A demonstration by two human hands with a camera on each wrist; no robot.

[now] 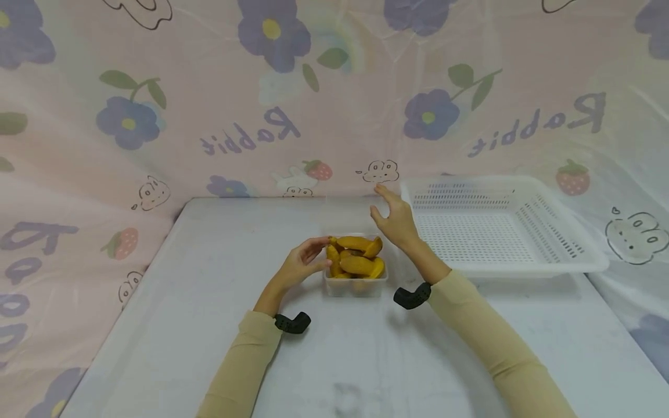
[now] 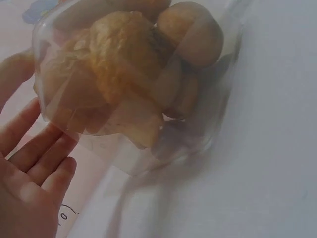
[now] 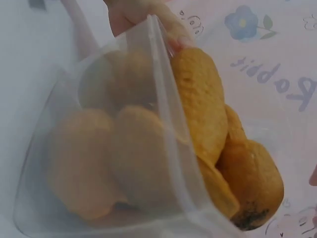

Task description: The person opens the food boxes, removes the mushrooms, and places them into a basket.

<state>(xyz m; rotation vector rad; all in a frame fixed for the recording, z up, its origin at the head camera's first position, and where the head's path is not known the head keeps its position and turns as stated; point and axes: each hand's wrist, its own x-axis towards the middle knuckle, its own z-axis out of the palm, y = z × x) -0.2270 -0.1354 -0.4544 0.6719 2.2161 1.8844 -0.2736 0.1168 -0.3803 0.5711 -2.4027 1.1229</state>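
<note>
A clear plastic box (image 1: 355,287) stands on the table, heaped with yellow-brown, banana-like pieces (image 1: 360,265). Close up in the right wrist view, one piece (image 3: 200,104) has a pitted skin, and another (image 3: 255,183) carries a dark patch at its end. My left hand (image 1: 303,264) is at the box's left side, fingertips right at the rim. Its fingers (image 2: 37,153) look fairly straight along the clear wall in the left wrist view. My right hand (image 1: 397,220) is raised beyond the box's right side, thumb and fingers spread, holding nothing.
A large white perforated basket (image 1: 522,267) stands at the right rear of the white table (image 1: 235,232). Behind the table hangs a pink sheet (image 1: 340,128) printed with flowers and rabbits. Each wrist wears a black mount (image 1: 413,296).
</note>
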